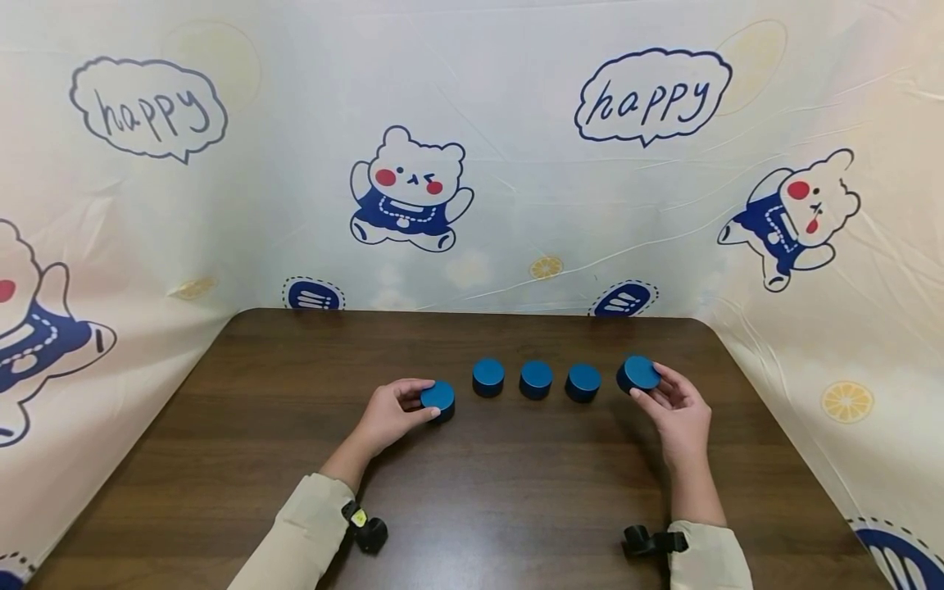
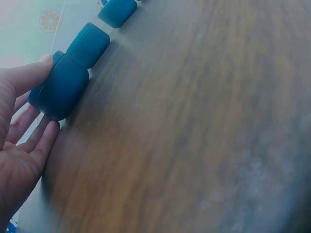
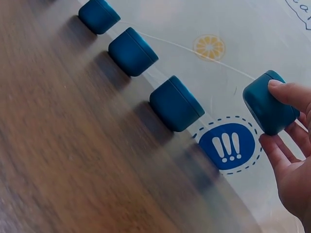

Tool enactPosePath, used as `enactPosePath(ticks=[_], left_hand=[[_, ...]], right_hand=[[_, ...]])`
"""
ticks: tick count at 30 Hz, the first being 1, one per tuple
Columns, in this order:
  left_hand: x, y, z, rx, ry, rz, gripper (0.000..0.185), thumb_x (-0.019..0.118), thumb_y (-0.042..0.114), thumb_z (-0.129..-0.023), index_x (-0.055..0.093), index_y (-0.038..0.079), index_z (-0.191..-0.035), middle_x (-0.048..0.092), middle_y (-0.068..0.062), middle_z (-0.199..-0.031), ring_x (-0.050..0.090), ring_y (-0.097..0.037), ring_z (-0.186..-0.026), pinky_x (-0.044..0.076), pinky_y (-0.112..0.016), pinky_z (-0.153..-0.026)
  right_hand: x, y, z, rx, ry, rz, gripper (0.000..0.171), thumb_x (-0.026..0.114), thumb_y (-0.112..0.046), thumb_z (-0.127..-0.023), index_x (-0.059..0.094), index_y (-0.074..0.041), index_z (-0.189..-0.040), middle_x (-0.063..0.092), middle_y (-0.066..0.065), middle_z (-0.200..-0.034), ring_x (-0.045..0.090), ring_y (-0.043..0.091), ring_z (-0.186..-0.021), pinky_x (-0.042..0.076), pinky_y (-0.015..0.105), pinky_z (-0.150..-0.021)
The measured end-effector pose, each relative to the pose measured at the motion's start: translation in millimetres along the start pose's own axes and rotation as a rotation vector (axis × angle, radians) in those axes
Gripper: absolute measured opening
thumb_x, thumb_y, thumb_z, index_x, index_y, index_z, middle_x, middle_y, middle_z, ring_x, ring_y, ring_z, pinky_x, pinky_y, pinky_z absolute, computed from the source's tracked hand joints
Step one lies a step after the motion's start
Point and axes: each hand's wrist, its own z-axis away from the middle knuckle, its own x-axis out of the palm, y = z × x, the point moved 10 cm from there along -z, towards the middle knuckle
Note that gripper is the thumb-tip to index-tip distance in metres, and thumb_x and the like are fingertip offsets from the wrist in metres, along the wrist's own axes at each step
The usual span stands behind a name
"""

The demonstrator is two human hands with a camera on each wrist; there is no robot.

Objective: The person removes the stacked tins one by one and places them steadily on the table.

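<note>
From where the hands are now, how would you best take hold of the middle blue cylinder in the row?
Probably from above, pinching the curved side wall of the middle blue cylinder front to back. It stands upright on the table, flat top up, with close neighbours to its left and right, so the near and far sides look freest.

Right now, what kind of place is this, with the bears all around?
Probably a little tabletop play or recording corner: a dark wooden table, a cartoon bear cloth hung round three sides, and five blue round blocks in a row.
</note>
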Motion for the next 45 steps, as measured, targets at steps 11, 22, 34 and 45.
enactPosePath(ticks=[11,22,34,45], left_hand=[[-1.3,1.3,1.4,-0.011,0.011,0.006,0.045,0.082,0.020,-0.080,0.068,0.011,-0.121,0.066,-0.007,-0.120,0.065,-0.022,-0.104,0.054,-0.037,-0.089],[-0.8,0.9,1.5,-0.001,0.008,0.002,0.046,0.082,0.021,-0.080,0.068,0.009,-0.122,0.065,-0.009,-0.121,0.065,-0.023,-0.104,0.055,-0.037,-0.088],[-0.4,-0.4,0.3,-0.010,0.004,0.000,0.047,0.083,0.023,-0.080,0.068,0.012,-0.122,0.065,-0.007,-0.121,0.065,-0.022,-0.104,0.055,-0.037,-0.088],[-0.2,-0.2,0.6,-0.003,0.005,0.007,0.046,0.082,0.021,-0.080,0.068,0.011,-0.122,0.065,-0.008,-0.121,0.065,-0.022,-0.104,0.055,-0.036,-0.088]], right_hand=[[-6,15,-3,0.091,0.002,0.027,0.062,0.086,-0.011,-0.074,0.061,-0.010,-0.131,0.055,0.010,-0.130,0.062,0.010,-0.102,0.050,0.013,-0.082],[-7,28,-9,0.105,-0.012,0.126,0.061,0.084,-0.012,-0.077,0.060,-0.010,-0.132,0.056,0.011,-0.130,0.061,0.011,-0.103,0.049,0.013,-0.083],[-5,39,-14,0.155,-0.088,0.282,0.062,0.080,-0.018,-0.083,0.053,-0.010,-0.138,0.050,0.011,-0.140,0.051,0.022,-0.121,0.047,0.014,-0.089],[0,44,-24,0.124,-0.155,0.348,0.061,0.078,-0.009,-0.083,0.051,-0.003,-0.138,0.050,0.017,-0.139,0.050,0.028,-0.124,0.046,0.012,-0.089]])
